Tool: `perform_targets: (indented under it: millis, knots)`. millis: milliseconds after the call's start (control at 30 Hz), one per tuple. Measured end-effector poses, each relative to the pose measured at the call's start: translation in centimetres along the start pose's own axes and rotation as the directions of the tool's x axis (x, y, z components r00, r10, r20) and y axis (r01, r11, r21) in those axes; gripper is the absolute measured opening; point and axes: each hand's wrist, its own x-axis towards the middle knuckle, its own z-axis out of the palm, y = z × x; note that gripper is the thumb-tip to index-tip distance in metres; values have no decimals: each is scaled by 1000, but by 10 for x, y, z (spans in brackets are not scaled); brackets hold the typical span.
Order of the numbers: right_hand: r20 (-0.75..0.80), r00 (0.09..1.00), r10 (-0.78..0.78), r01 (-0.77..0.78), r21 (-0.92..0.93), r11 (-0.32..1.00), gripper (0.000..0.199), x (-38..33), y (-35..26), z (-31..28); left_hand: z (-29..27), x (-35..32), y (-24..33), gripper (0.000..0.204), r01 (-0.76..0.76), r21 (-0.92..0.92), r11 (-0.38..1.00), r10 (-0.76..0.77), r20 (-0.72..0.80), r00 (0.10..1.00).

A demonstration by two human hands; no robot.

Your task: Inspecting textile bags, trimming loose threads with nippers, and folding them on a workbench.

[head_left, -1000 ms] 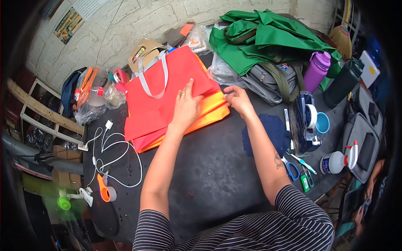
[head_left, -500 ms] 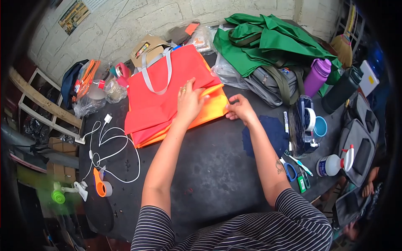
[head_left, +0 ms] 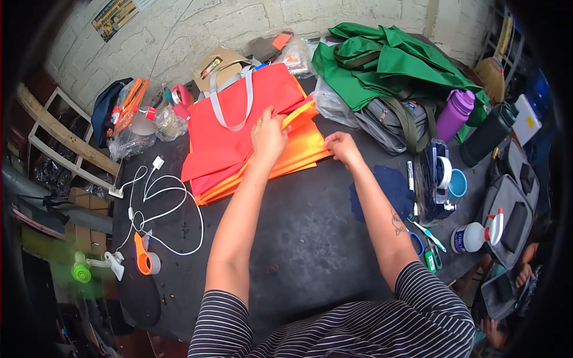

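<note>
A stack of cloth tote bags lies on the black table, with a red tote bag [head_left: 218, 140] with grey handles on top and orange tote bags [head_left: 301, 146] under it. My left hand [head_left: 268, 138] rests over the red bag, its fingers closed at the folded-back edge of an upper orange layer. That layer's right side stands raised, baring the orange cloth below. At the stack's right corner, my right hand [head_left: 344, 148] pinches the edge of a lower orange bag between thumb and fingers.
Green bags [head_left: 394, 65] and a grey bag [head_left: 394, 122] lie at the back right. A purple bottle [head_left: 455, 113], dark bottle [head_left: 489, 134], tape dispenser [head_left: 433, 179] and spray bottle [head_left: 474, 235] line the right side. A white cable [head_left: 173, 206] and orange tape cutter [head_left: 143, 256] lie left.
My left hand has drawn an orange layer up and back, exposing more orange cloth beneath. My right hand stays at the right corner, its fingers now closer together.
</note>
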Motion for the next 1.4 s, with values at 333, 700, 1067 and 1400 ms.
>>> perform_targets:
  millis: [333, 700, 1067, 1400]
  knots:
    - [-95, 982, 162, -186, -400, 897, 38, 39, -8, 16, 17, -31, 12, 52, -108, 151, 983, 107, 17, 994]
    - [96, 995, -11, -1, 123, 992, 12, -4, -49, 4, 10, -19, -17, 48, -78, 150, 986, 90, -74, 993]
    - [232, 973, 0, -113, 473, 874, 16, 1, -52, -4, 0, -30, 14, 75, -173, 241, 955, 163, 62, 985]
    - [235, 938, 255, -222, -156, 963, 18, -14, -38, 19, -4, -10, -12, 58, -34, 73, 997, 22, 150, 988]
